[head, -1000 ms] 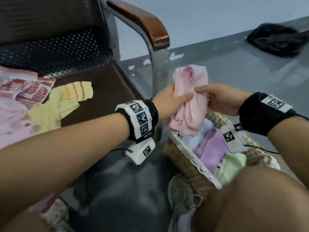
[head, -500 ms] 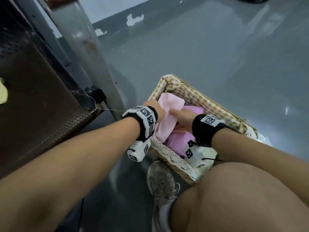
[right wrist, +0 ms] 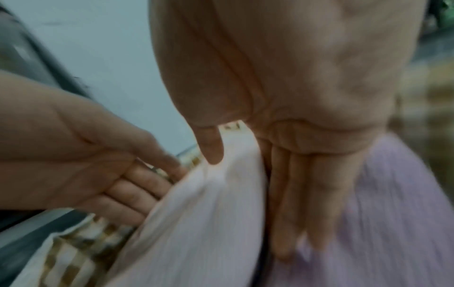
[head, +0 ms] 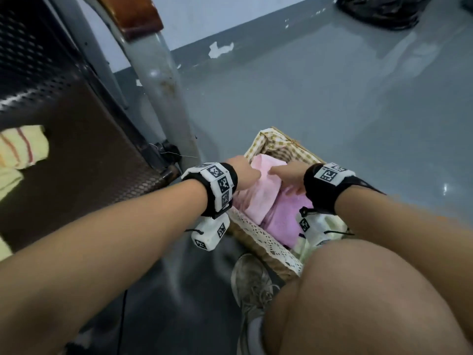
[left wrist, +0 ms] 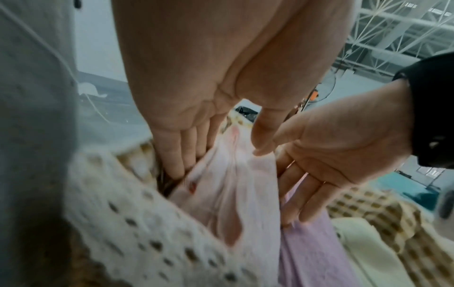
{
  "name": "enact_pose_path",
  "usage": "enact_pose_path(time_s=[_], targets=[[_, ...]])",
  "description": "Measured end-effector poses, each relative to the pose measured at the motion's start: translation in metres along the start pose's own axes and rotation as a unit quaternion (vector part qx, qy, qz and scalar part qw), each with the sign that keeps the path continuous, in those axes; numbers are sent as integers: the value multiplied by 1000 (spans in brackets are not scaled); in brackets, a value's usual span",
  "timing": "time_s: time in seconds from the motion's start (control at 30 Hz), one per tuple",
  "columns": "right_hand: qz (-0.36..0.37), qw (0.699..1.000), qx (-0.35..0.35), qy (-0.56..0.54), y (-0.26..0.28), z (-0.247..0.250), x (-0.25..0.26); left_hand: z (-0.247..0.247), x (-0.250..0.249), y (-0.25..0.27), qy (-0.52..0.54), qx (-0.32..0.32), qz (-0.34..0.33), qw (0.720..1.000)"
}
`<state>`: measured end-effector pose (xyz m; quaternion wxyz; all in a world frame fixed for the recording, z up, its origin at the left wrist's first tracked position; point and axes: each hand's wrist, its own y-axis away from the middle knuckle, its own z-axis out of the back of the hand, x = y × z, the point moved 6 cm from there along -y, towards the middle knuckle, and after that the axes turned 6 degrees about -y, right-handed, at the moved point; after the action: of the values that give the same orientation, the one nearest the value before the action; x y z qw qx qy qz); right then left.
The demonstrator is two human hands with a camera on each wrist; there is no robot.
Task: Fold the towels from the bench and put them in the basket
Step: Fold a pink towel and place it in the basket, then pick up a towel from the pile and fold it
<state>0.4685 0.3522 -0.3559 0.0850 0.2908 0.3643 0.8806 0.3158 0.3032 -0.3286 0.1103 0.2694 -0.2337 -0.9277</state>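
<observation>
A folded pale pink towel is seen standing on edge in the wicker basket, against the wall nearest the bench, with a lilac towel lying just beside it and a pale yellow towel further along inside the checked lining. The basket is set on the grey floor beside the bench's metal leg. The left hand is placed between the pink towel and the basket wall; in the left wrist view its fingers are held straight and close together, pushed down along the towel's side, with the thumb lying on the towel's top edge. The right hand is set on the opposite side, its straight fingers slid down between the pink towel and the lilac one, and its thumb rested on the pink towel's top fold. Each grip is thus spread rather than curled, and the towel is pressed from both sides, not pinched. On the tabletop of perforated dark metal, a yellow striped towel is left unfolded at the left edge of the head view. A wooden armrest is seen above the metal leg. A grey sneaker is planted on the floor just beside the basket's lace-trimmed rim, and a black bag lies on the floor well apart, near the wall.
</observation>
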Motion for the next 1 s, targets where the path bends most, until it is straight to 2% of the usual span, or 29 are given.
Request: enact_pose_path(time_s=[0.07,0.1,0.2,0.27,0.33,0.47,0.6,0.77,0.83,0.93,1.0], targets=[[86,988,-52,119,24,22,39,27,7,21,44,-43,-18,998],[125,980,-54,143,38,26,61,41,12,34,54,-54,-28,997],[205,970,9,130,84,20,128,86,35,78,72,-96,-53,991],[263,953,33,149,123,2,179,120,61,112,61,-143,-58,986],[331,922,33,199,163,-24,229,151,93,147,54,-172,-55,982],[430,864,73,253,239,-100,298,192,167,216,57,-218,-7,974],[460,836,135,268,278,-184,329,201,241,266,17,-243,71,967],[475,807,184,298,284,-280,337,180,330,299,-9,-239,183,954],[480,794,194,318,277,-313,336,163,366,307,-6,-222,232,947],[484,762,192,386,261,-356,332,136,404,309,-12,-156,281,947],[494,732,189,429,252,-378,330,129,414,306,-26,-158,294,942]])
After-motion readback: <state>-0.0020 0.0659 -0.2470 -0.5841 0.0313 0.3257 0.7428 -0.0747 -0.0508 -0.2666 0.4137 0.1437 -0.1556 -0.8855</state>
